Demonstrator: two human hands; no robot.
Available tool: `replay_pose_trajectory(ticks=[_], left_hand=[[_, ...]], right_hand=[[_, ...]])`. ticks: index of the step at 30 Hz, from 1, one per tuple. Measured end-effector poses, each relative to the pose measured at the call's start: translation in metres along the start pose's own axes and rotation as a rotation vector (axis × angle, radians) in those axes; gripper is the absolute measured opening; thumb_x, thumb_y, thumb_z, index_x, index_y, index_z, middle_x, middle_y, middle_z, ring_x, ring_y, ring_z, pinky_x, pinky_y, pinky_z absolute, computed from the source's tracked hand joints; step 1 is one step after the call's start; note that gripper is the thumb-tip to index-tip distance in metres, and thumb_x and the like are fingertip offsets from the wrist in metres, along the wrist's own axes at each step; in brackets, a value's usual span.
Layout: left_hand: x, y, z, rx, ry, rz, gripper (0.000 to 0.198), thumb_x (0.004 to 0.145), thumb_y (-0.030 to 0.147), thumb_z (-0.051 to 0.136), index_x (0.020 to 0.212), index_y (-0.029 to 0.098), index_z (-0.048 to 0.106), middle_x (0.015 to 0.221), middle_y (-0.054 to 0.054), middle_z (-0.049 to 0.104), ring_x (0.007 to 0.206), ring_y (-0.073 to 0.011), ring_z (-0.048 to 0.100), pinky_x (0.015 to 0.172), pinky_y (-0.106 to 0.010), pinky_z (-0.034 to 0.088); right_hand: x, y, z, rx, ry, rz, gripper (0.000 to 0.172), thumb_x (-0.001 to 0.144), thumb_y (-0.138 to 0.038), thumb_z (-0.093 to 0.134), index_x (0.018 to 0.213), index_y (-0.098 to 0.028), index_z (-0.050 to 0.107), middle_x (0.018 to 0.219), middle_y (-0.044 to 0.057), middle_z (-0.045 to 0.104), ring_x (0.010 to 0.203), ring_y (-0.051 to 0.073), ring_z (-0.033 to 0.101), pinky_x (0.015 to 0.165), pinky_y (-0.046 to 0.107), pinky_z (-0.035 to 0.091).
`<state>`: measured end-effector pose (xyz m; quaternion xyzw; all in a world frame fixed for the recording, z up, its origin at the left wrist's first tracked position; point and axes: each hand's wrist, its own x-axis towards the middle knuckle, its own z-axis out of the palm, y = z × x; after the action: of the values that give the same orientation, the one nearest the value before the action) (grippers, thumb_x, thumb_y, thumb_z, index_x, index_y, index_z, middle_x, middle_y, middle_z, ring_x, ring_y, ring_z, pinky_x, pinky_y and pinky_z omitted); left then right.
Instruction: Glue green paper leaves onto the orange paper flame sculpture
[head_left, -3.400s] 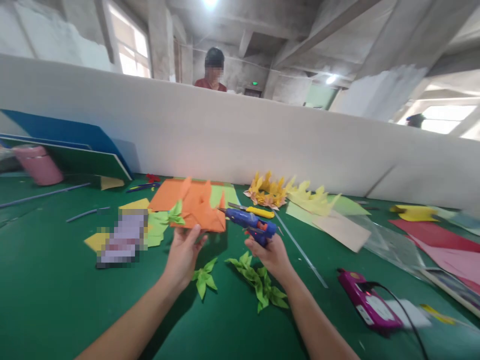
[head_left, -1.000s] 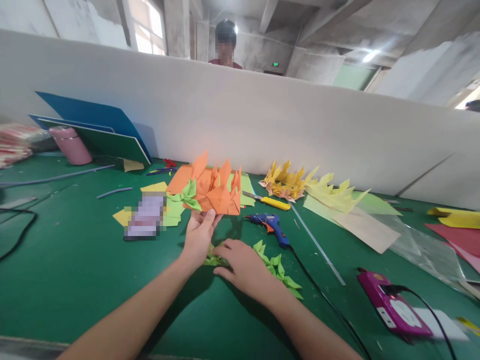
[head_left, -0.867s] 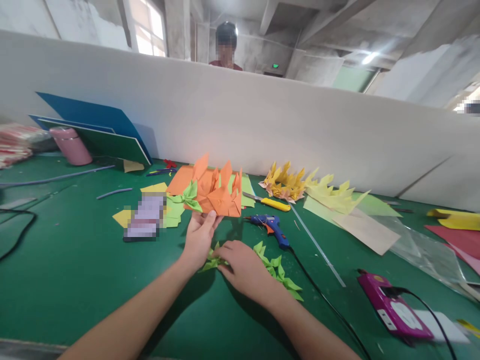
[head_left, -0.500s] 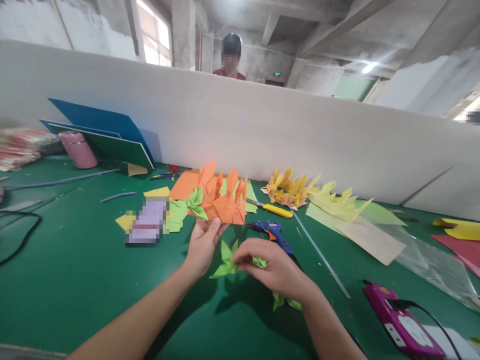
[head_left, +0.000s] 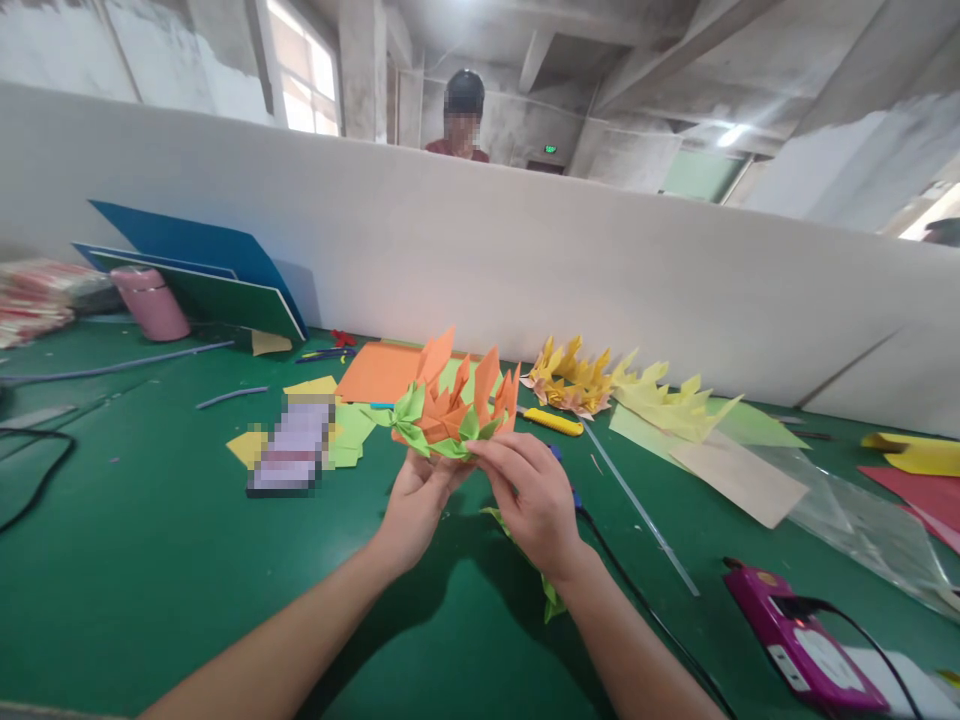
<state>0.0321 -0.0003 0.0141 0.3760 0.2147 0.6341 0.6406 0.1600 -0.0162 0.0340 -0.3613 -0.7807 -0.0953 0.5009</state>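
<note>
My left hand [head_left: 420,495] is closed on the lower edge of an orange folded-paper crown [head_left: 450,400] with tall pointed tips. A green paper flower [head_left: 409,420] sits on the crown's left side. With bunched fingertips, my right hand [head_left: 529,490] grips a second green paper flower [head_left: 471,432] against the crown's front. Another green paper flower [head_left: 553,600] lies partly hidden under my right wrist. Behind that hand, the glue gun [head_left: 555,453] is mostly covered, its black cord running toward the front.
A yellow utility knife [head_left: 553,421], a yellow-orange paper crown [head_left: 571,378] and a pale yellow crown [head_left: 667,395] lie behind. A phone [head_left: 292,445] is left, a clear glue stick [head_left: 645,510] and a magenta power box [head_left: 802,640] right. A person [head_left: 463,110] is beyond the white partition [head_left: 525,250].
My right hand has lifted the green flower up and left, from above the table to the crown's front. The crown has turned and shifted slightly right in my left hand.
</note>
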Motion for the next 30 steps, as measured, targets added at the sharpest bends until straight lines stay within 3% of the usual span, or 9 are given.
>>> replay_pose_trajectory(ticks=[8,15,21,27,30], left_hand=[[-0.0019,0.0013,0.0007,-0.012,0.003,-0.009,0.03,0.056,0.037,0.081,0.076,0.025,0.063,0.08,0.002,0.069,0.087,-0.0178,0.065,0.086,-0.035,0.051],[-0.0025,0.0046,0.0028,-0.053,-0.003,-0.048,0.037,0.057,0.025,0.081,0.09,0.024,0.063,0.087,0.0,0.071,0.091,-0.0189,0.064,0.092,-0.039,0.047],[0.0003,0.0047,0.0033,0.031,-0.015,0.008,0.021,0.059,0.025,0.08,0.074,0.019,0.066,0.069,0.001,0.069,0.081,-0.0185,0.066,0.089,-0.036,0.048],[0.0021,0.0045,0.001,0.102,-0.027,0.019,0.017,0.064,0.025,0.077,0.076,0.018,0.066,0.076,-0.002,0.072,0.084,-0.0188,0.067,0.088,-0.034,0.048],[0.0015,0.0038,0.0012,0.134,-0.048,0.012,0.025,0.064,0.025,0.076,0.086,0.019,0.067,0.092,-0.005,0.073,0.093,-0.0209,0.066,0.093,-0.037,0.046]], right_hand=[[0.0005,-0.0008,0.0005,-0.033,-0.012,0.012,0.025,0.089,-0.011,0.043,0.103,-0.02,0.062,0.087,0.006,0.064,0.083,0.016,0.058,0.075,0.03,0.048],[-0.0006,-0.0002,0.001,-0.026,-0.038,0.001,0.028,0.089,-0.009,0.041,0.104,-0.02,0.062,0.088,0.006,0.063,0.083,0.016,0.058,0.073,0.03,0.048],[-0.0015,-0.0009,0.0035,-0.028,-0.041,-0.002,0.028,0.09,-0.012,0.041,0.103,-0.021,0.063,0.086,0.006,0.063,0.082,0.016,0.057,0.073,0.03,0.048],[-0.0006,-0.0023,-0.0003,0.009,-0.037,0.014,0.023,0.089,-0.014,0.047,0.104,-0.02,0.063,0.087,0.006,0.064,0.081,0.017,0.057,0.073,0.031,0.047],[-0.0008,0.0,-0.0025,-0.028,-0.02,0.015,0.028,0.089,-0.011,0.043,0.102,-0.022,0.064,0.084,0.005,0.062,0.079,0.017,0.055,0.071,0.031,0.046]])
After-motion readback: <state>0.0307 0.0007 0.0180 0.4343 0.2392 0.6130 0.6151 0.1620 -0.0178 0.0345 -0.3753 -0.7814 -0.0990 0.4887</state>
